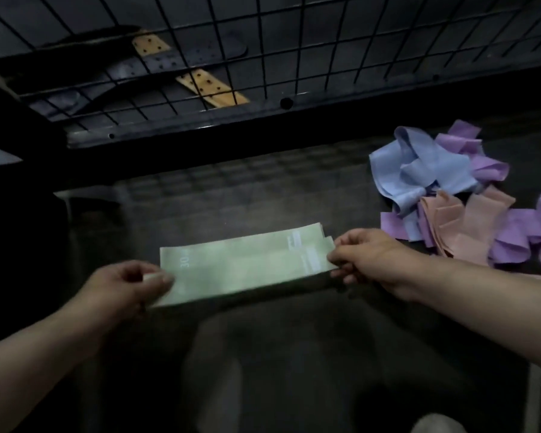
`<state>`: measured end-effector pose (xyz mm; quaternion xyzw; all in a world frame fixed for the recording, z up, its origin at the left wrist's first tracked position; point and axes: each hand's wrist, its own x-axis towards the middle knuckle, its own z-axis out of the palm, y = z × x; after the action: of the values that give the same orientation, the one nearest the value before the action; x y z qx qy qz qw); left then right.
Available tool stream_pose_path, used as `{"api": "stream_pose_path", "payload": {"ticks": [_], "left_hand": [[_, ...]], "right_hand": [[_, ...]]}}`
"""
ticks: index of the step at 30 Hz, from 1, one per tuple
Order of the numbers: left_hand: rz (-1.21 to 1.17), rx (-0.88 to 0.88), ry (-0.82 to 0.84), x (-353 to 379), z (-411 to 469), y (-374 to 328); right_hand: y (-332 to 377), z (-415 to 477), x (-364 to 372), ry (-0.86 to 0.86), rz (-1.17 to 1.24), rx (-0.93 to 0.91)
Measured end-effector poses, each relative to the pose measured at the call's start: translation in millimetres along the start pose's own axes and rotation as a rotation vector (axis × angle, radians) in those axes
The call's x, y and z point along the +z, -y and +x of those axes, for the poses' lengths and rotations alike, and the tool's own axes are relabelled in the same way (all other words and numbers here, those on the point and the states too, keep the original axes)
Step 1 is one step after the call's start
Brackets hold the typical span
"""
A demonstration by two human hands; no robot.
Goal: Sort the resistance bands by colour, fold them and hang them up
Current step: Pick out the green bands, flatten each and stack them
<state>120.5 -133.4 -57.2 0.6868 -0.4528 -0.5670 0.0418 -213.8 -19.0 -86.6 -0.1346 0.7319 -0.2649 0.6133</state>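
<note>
Both hands (132,284) pinch flat, folded green bands (244,267).

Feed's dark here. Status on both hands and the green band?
Left hand pinches left end of green band, right hand pinches right end. Band folded flat, layers stacked. Loose pile of blue, purple, pink bands at right, clear of hands.

This looks like a dimly lit gym equipment corner. Beyond the left hand (128,285) and right hand (366,254) rises a black wire grid panel (325,48) with perforated belts (197,56) behind it. A dark textured mat (263,189) lies beneath them, and loose resistance bands (444,189) are heaped right of the right hand.
</note>
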Motion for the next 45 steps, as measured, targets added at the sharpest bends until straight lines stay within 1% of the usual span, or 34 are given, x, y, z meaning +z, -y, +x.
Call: {"api": "stream_pose_path", "payload": {"ticks": [2,4,8,12,16,23,26,30,31,33,35,37,40,45], "left_hand": [[-0.068,0.073,-0.112,-2.0,13.4,-0.8],[-0.129,0.121,-0.177,-1.8,25.4,-1.5],[-0.217,0.126,-0.211,5.6,42.3,-0.2],[-0.169,0.137,-0.270,9.7,51.0,5.2],[-0.112,0.184,-0.312,12.2,49.3,7.2],[-0.027,0.227,-0.348,20.0,53.3,10.7],[0.053,0.258,-0.350,21.6,54.1,13.2],[0.166,0.243,-0.363,19.4,62.3,18.5],[0.255,0.266,-0.375,18.1,64.9,20.4],[0.512,0.362,-0.367,15.8,66.1,22.9],[0.765,0.487,-0.290,14.3,63.7,24.4],[0.945,0.568,-0.200,12.6,63.5,25.9],[1.015,0.585,-0.151,12.3,65.2,31.0],[1.005,0.598,-0.179,14.7,68.1,32.6]], "right_hand": [[4.9,9.7,5.7,-0.019,0.026,-0.007],[8.8,17.9,9.8,-0.032,0.028,-0.036],[13.4,27.4,11.9,-0.105,-0.066,-0.169],[14.1,34.4,8.8,-0.126,-0.192,-0.280],[13.1,38.0,7.1,-0.158,-0.371,-0.369],[3.8,44.1,7.6,-0.218,-0.651,-0.437],[-0.1,45.3,6.8,-0.224,-0.721,-0.449],[-3.6,42.3,5.2,-0.230,-0.784,-0.445],[-3.8,40.4,4.5,-0.215,-0.807,-0.447],[-3.2,38.0,2.3,-0.170,-0.915,-0.481],[-1.7,40.5,0.1,-0.130,-1.096,-0.552],[0.2,45.6,-1.6,-0.083,-1.197,-0.575],[3.1,50.8,-3.5,-0.033,-1.161,-0.568],[4.2,59.1,-4.9,-0.033,-1.123,-0.590]]}}
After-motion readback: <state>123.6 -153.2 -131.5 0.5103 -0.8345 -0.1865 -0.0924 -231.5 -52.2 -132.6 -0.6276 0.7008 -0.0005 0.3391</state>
